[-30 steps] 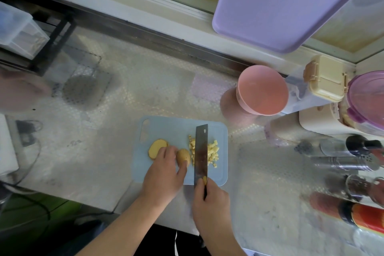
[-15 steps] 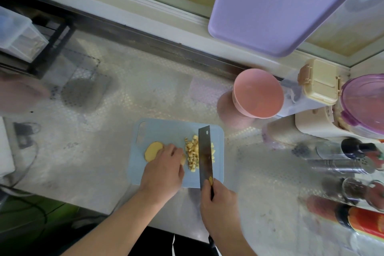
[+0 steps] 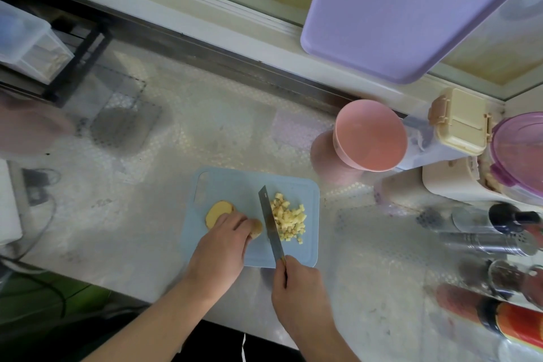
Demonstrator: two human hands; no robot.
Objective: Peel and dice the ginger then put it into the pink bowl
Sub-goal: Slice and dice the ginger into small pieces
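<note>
A light blue cutting board [image 3: 235, 185] lies on the counter near its front edge. On it, my left hand [image 3: 223, 247] holds down a ginger chunk [image 3: 256, 228], with a ginger slice [image 3: 218, 210] just left of my fingers. My right hand [image 3: 296, 288] grips the handle of a knife [image 3: 269, 220], whose blade stands between the chunk and a pile of diced ginger [image 3: 289, 219]. The pink bowl [image 3: 370, 135] sits empty behind the board to the right.
A purple board [image 3: 411, 9] leans against the window at the back. Lidded containers [image 3: 458, 123] and several spice bottles [image 3: 493, 244] crowd the right side. A black rack [image 3: 79, 53] stands at the far left; cables [image 3: 38, 194] lie at the left edge.
The knife has shifted left across the diced pile, which now lies wholly right of the blade. My left hand stays on the ginger chunk.
</note>
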